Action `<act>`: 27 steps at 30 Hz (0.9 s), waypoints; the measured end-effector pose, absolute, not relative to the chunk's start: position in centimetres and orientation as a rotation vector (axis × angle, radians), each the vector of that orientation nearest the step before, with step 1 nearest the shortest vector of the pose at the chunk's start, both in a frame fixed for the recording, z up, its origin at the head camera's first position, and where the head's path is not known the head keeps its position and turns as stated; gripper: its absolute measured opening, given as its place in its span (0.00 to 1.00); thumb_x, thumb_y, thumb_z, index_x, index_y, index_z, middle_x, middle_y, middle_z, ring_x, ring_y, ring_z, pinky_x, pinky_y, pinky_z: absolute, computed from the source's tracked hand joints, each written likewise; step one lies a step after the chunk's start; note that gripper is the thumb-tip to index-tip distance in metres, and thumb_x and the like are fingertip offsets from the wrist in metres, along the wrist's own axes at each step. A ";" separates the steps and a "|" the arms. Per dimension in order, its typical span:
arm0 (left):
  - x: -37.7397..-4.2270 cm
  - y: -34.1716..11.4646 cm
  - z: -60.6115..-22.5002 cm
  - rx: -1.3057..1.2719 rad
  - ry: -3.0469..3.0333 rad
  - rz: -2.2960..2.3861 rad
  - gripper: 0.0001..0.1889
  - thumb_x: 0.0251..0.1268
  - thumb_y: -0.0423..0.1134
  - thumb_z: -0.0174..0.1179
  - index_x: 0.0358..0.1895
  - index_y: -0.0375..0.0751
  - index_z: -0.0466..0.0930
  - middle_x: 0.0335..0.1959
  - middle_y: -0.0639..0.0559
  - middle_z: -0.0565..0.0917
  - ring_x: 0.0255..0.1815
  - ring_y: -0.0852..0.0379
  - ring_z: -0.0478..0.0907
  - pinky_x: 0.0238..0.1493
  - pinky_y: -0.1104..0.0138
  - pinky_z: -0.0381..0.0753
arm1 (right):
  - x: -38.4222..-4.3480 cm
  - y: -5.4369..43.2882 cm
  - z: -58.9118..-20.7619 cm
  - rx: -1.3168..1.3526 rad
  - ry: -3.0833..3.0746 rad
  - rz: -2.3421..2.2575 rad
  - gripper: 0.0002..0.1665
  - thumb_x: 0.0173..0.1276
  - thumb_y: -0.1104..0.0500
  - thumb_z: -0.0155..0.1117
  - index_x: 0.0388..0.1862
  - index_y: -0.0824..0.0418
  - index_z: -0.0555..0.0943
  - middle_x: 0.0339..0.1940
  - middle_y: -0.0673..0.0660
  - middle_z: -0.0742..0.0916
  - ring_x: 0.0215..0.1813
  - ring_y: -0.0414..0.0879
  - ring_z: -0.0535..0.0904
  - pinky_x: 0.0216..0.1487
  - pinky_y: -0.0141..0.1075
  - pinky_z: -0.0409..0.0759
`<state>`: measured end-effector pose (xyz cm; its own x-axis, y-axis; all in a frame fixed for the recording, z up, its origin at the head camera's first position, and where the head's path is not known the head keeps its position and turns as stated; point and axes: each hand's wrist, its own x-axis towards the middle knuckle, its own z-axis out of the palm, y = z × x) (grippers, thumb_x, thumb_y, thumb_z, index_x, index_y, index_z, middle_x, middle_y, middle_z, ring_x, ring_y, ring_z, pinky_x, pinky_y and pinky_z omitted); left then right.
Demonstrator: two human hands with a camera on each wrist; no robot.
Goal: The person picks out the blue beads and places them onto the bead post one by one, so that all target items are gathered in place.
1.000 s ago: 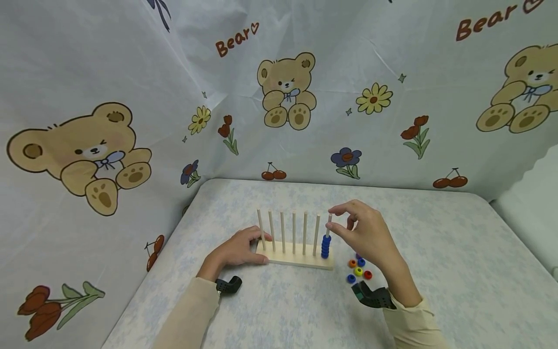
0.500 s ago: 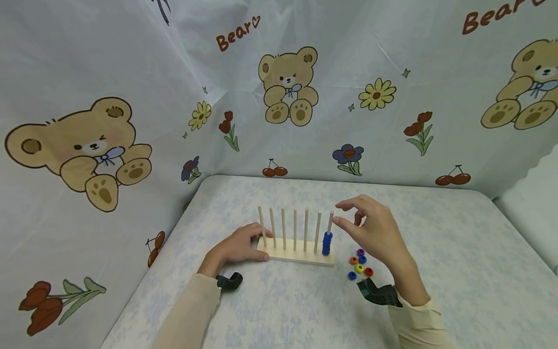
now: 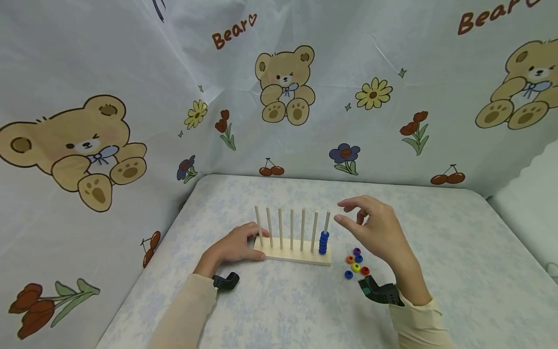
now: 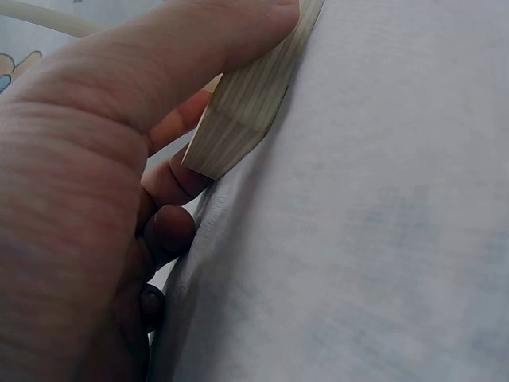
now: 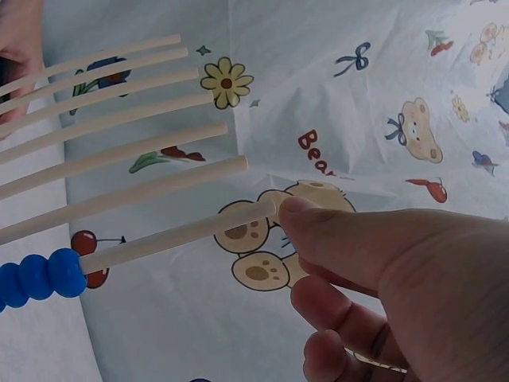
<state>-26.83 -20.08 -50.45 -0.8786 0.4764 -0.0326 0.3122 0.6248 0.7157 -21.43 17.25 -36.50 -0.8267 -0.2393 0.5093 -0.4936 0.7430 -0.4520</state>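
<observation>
A wooden peg stand [image 3: 296, 255] with several upright pegs rests on the table. Blue beads [image 3: 323, 243] are stacked on the lower part of its rightmost peg [image 3: 327, 220]. My left hand [image 3: 237, 245] grips the stand's left end, thumb along the front and fingers behind; the left wrist view shows the thumb on the base's wooden edge [image 4: 246, 99]. To the right of the beaded peg hovers my right hand [image 3: 377, 225], thumb and forefinger apart with nothing between them. The right wrist view has its thumb [image 5: 318, 231] overlapping the peg's tip.
Loose beads lie right of the stand, below my right hand: purple [image 3: 357, 251], orange [image 3: 350, 259], yellow [image 3: 355, 267], red [image 3: 365, 271] and two blue ones [image 3: 348, 275]. Behind the table [image 3: 270, 305] hangs a bear-patterned sheet [image 3: 322, 131].
My right hand has drawn back to the right from the top of the beaded peg, where its thumb and forefinger were. My left hand stays on the stand; the head view shifts slightly.
</observation>
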 end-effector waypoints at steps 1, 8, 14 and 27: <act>-26.8 -20.1 -50.4 0.648 2.631 1.095 0.27 0.46 0.61 0.78 0.52 0.72 0.78 0.53 0.70 0.77 0.56 0.61 0.73 0.62 0.56 0.70 | -21.4 17.3 -36.5 0.560 -2.526 0.825 0.17 0.63 0.52 0.75 0.50 0.53 0.86 0.40 0.52 0.87 0.29 0.41 0.72 0.24 0.32 0.69; -26.8 -19.9 -50.2 0.648 2.631 1.098 0.26 0.46 0.60 0.78 0.51 0.72 0.79 0.53 0.69 0.77 0.55 0.61 0.73 0.61 0.57 0.71 | -21.4 17.4 -36.3 0.563 -2.531 0.837 0.17 0.64 0.53 0.75 0.50 0.55 0.86 0.40 0.54 0.88 0.30 0.42 0.73 0.24 0.32 0.70; -26.7 -19.8 -50.2 0.654 2.624 1.115 0.26 0.46 0.60 0.78 0.51 0.72 0.79 0.53 0.69 0.77 0.55 0.60 0.73 0.59 0.57 0.72 | -21.3 17.6 -36.5 0.564 -2.530 0.836 0.16 0.63 0.53 0.75 0.49 0.54 0.86 0.39 0.54 0.88 0.30 0.42 0.73 0.23 0.31 0.69; -26.7 -20.1 -50.3 0.656 2.624 1.098 0.27 0.47 0.59 0.78 0.53 0.70 0.79 0.53 0.67 0.77 0.53 0.60 0.73 0.58 0.58 0.71 | -21.3 17.9 -36.2 0.591 -2.490 0.868 0.15 0.65 0.52 0.74 0.50 0.53 0.86 0.40 0.51 0.87 0.30 0.41 0.73 0.20 0.31 0.70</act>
<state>-26.70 -20.08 -50.31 -0.8757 0.4818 -0.0313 0.3158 0.6207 0.7176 -21.26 17.94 -36.18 -0.8140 -0.2475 0.5255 -0.5206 0.7122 -0.4709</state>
